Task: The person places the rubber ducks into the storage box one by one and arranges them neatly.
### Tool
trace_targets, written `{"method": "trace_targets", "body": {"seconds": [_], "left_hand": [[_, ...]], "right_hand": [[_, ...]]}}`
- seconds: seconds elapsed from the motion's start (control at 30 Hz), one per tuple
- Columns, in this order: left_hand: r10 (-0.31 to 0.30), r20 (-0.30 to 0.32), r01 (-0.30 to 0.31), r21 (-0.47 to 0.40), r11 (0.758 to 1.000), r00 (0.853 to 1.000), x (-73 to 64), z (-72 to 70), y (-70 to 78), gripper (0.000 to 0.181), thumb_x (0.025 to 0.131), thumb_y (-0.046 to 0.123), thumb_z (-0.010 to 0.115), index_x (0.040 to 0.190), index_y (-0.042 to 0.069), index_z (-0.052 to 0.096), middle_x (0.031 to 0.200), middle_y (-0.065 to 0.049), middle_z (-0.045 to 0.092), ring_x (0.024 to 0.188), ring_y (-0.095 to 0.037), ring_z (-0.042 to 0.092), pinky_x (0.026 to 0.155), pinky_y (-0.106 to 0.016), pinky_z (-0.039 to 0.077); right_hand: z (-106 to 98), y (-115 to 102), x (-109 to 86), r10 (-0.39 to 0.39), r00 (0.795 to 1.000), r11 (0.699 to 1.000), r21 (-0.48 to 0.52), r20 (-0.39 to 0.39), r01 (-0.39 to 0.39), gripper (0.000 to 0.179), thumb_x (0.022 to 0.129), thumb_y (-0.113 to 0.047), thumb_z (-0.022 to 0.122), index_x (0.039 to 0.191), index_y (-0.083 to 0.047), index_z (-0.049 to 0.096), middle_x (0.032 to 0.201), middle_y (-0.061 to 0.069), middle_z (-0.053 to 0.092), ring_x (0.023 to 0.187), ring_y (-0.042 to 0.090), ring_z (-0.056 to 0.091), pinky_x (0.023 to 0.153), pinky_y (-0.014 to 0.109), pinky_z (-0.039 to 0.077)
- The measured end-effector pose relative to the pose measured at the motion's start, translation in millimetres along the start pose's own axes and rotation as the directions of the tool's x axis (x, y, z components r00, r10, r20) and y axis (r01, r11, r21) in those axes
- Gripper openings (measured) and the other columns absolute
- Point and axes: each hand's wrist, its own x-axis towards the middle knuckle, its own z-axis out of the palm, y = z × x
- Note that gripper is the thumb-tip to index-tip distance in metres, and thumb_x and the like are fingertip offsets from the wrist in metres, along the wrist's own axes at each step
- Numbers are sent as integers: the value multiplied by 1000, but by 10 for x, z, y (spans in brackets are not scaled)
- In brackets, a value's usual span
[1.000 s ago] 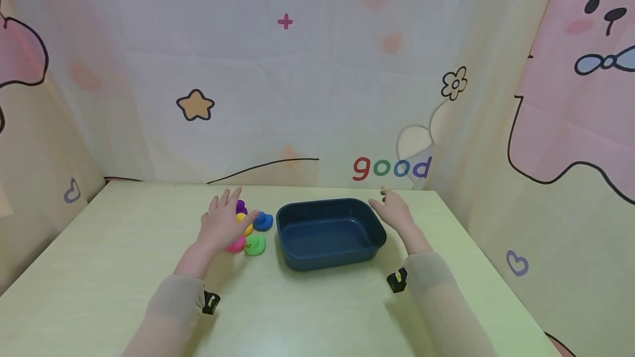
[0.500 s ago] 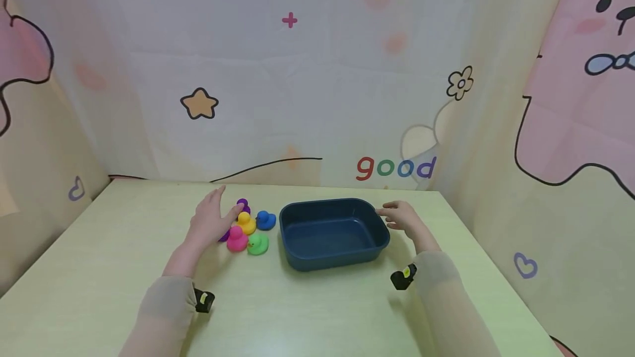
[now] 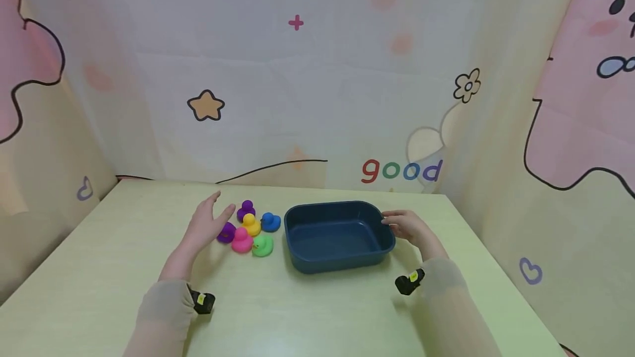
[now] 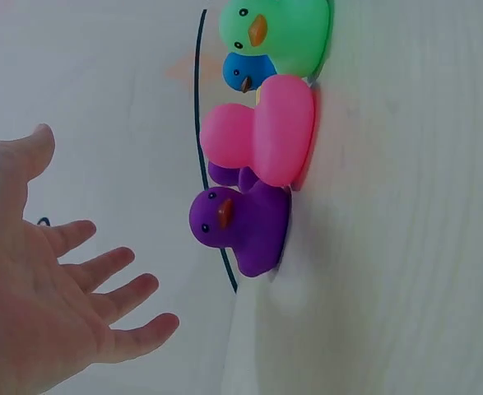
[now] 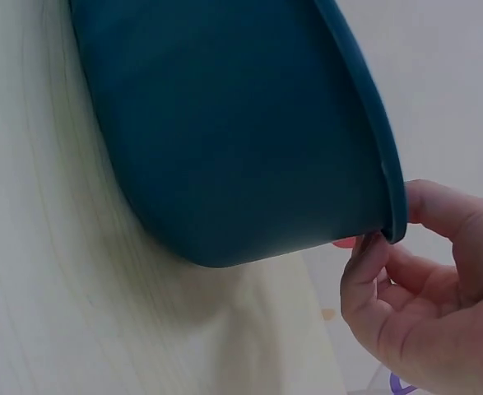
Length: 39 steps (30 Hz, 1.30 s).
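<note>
My left hand (image 3: 203, 227) hovers with its fingers spread, just left of a cluster of rubber ducks. Nearest to it is a purple duck (image 3: 226, 232), whose orange beak faces the left wrist camera. Around that one sit a pink duck (image 3: 242, 241), a green duck (image 3: 263, 245), a yellow duck (image 3: 251, 225), a blue duck (image 3: 270, 222) and a second purple duck (image 3: 246, 211). Right of them stands a dark blue rectangular basin (image 3: 342, 264) with nothing inside. My right hand (image 5: 438, 304) pinches the basin's rim at its right end, one digit over the edge and others beneath.
A pale wooden table (image 3: 297, 313) carries everything. Behind it hangs a printed cloth (image 3: 317, 98) with a star and the word "good", and similar cloth closes off both sides. Black wrist cameras sit at both sleeve cuffs.
My left hand has drawn back leftward from over the ducks, uncovering the pink, yellow and purple ones. My right hand has come down onto the basin's rim and grips it.
</note>
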Motion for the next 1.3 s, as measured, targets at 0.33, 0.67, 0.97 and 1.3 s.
{"method": "trace_targets", "body": {"seconds": [0.33,0.67,0.97,1.3], "left_hand": [[-78,73,91,-204,975,994,4,39,-236,74,103,45,42,155,0,14,156,-29,25,141,-48,28,114,-58,29],[-124,129,163,-369,915,984,18,35,-367,74,104,48,37,155,0,12,157,-29,21,142,-46,28,111,-59,34],[-130,165,189,-416,889,978,66,64,-488,75,104,47,34,154,-3,12,157,-30,21,142,-45,29,113,-58,31],[-50,238,149,-418,896,970,58,48,-651,70,102,30,51,155,-1,16,157,-27,24,144,-42,25,118,-56,22]], "right_hand": [[-19,95,-44,29,999,998,50,42,-31,56,95,-9,56,145,10,36,85,-9,58,63,1,47,63,13,45],[4,180,-52,14,998,997,79,60,-19,59,94,-7,54,145,11,32,94,-4,53,58,2,41,65,15,44],[35,279,-112,-13,997,987,162,70,1,62,93,-6,54,147,12,27,101,-4,57,68,3,49,72,17,48],[92,345,-159,-75,992,946,321,98,40,65,93,-1,52,149,12,22,93,-11,66,72,-2,62,72,15,53]]}}
